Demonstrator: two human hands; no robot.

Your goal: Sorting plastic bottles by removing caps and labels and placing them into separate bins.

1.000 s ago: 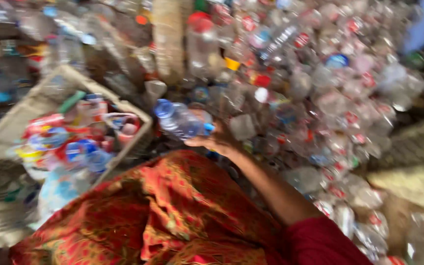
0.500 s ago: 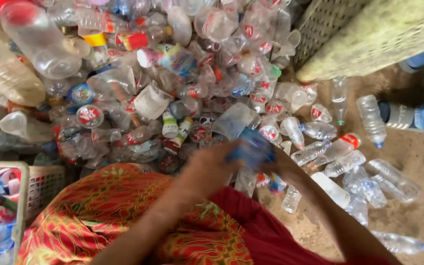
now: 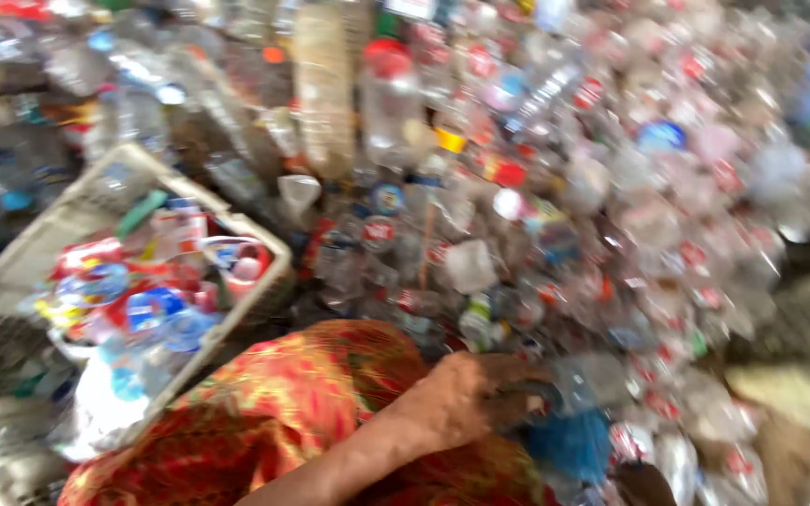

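My left hand [image 3: 466, 401] reaches over my lap, which is covered in red and orange patterned cloth [image 3: 274, 422], and grips a clear crushed plastic bottle [image 3: 597, 378] at the near edge of a big heap of plastic bottles [image 3: 555, 178]. A blue piece of plastic [image 3: 569, 448] hangs just under the bottle. A dark shape at the bottom edge [image 3: 644, 484] may be my right hand; blur hides what it does.
A white plastic basket [image 3: 269, 245] stands at the left, filled with bottles and coloured labels. The bottle heap fills the far side and the right. A pale woven sack [image 3: 799, 384] lies at the right edge.
The view has swung back left, so the basket shows again. The hand has come down close to my lap with a clear bottle in it.
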